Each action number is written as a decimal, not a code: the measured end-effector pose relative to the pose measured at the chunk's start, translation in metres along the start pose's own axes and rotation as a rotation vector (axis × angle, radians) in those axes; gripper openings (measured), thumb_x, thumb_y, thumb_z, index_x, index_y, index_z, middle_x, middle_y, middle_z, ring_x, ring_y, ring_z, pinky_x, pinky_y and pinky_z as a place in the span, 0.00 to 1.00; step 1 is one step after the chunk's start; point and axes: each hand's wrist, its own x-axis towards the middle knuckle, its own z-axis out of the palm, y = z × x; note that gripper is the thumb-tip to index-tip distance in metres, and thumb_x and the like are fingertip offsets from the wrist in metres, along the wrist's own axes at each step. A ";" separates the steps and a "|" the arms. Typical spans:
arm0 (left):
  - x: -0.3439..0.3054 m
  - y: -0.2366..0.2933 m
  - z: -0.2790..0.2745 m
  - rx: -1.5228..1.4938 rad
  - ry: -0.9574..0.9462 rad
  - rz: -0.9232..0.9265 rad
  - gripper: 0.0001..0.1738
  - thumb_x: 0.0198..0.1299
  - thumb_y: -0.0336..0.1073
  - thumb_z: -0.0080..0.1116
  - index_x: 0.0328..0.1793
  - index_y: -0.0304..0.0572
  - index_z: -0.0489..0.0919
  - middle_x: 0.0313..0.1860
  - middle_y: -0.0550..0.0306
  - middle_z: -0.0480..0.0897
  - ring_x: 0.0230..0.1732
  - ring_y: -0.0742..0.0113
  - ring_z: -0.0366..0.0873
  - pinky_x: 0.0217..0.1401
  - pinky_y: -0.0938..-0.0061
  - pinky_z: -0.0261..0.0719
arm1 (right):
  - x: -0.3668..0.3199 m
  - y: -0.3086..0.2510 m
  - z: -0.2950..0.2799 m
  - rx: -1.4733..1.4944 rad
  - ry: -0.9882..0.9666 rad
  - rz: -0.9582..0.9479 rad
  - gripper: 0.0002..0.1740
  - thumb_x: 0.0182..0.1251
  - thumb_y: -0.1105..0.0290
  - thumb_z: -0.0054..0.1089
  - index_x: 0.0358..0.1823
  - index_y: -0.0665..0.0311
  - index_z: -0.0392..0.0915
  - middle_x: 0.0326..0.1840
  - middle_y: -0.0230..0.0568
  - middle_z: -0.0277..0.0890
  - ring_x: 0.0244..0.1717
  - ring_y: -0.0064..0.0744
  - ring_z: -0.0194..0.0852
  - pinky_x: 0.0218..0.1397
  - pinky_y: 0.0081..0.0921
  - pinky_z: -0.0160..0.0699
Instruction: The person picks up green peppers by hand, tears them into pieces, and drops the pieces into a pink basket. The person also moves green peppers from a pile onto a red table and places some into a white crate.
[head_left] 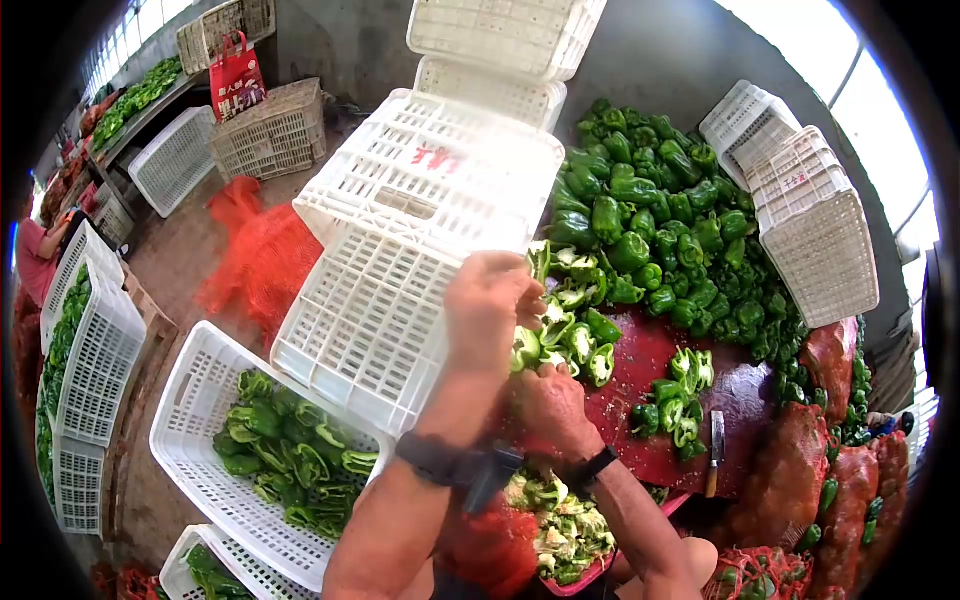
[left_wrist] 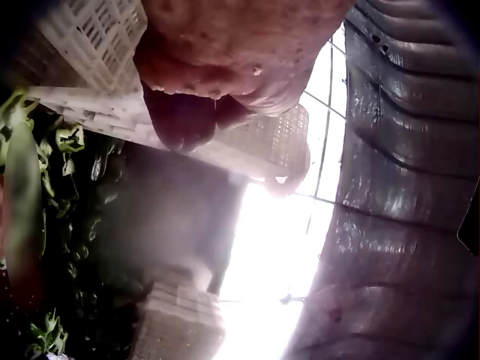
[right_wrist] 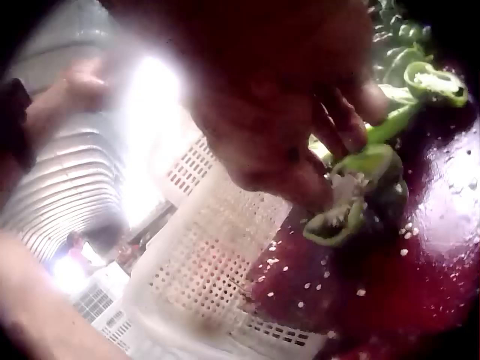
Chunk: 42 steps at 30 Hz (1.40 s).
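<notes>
Right wrist view: one cut pepper (right_wrist: 358,199) lies on the red work surface (head_left: 610,415), pinched by the bent fingers of the right hand (head_left: 560,408). For good control, grip its firm wall; avoid squeezing hard enough to split it. The left hand (head_left: 490,305) is raised, fingers curled; whether it holds anything cannot be told. Count: hands, two; knife (head_left: 716,440), one; pink tub (head_left: 575,588), one; red bag (head_left: 237,82), one. Heaped whole peppers (head_left: 665,205) overlap too much for counting.
</notes>
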 end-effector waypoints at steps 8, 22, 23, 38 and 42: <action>-0.015 -0.006 0.011 0.291 -0.204 -0.014 0.08 0.62 0.29 0.60 0.45 0.34 0.81 0.28 0.59 0.82 0.25 0.76 0.78 0.26 0.82 0.75 | -0.040 0.035 0.026 0.167 0.043 0.063 0.12 0.66 0.60 0.63 0.34 0.62 0.80 0.28 0.50 0.81 0.32 0.55 0.82 0.35 0.48 0.83; -0.017 -0.038 0.018 0.527 -0.306 -0.042 0.07 0.65 0.32 0.63 0.43 0.35 0.81 0.27 0.60 0.83 0.24 0.78 0.78 0.22 0.83 0.77 | -0.056 0.039 0.063 0.522 0.203 0.469 0.12 0.61 0.64 0.63 0.40 0.65 0.83 0.37 0.56 0.84 0.38 0.51 0.84 0.46 0.43 0.82; -0.016 -0.039 0.017 0.541 -0.302 -0.046 0.07 0.65 0.32 0.63 0.43 0.35 0.81 0.28 0.60 0.83 0.24 0.78 0.79 0.23 0.82 0.77 | -0.054 0.037 0.069 0.598 0.238 0.493 0.12 0.61 0.64 0.63 0.39 0.65 0.83 0.37 0.56 0.84 0.37 0.52 0.84 0.46 0.44 0.82; -0.004 -0.050 -0.004 0.676 -0.304 -0.001 0.07 0.65 0.32 0.62 0.43 0.35 0.80 0.30 0.58 0.83 0.26 0.76 0.80 0.23 0.81 0.77 | -0.034 0.007 0.044 0.183 0.395 0.020 0.16 0.60 0.75 0.57 0.50 0.62 0.78 0.44 0.52 0.81 0.47 0.56 0.80 0.45 0.47 0.83; -0.001 -0.050 -0.012 0.753 -0.266 0.032 0.07 0.65 0.31 0.62 0.42 0.35 0.80 0.29 0.59 0.83 0.24 0.77 0.78 0.22 0.82 0.75 | -0.028 0.011 0.052 0.334 0.124 0.252 0.13 0.63 0.72 0.59 0.50 0.62 0.78 0.35 0.52 0.81 0.38 0.56 0.82 0.40 0.49 0.83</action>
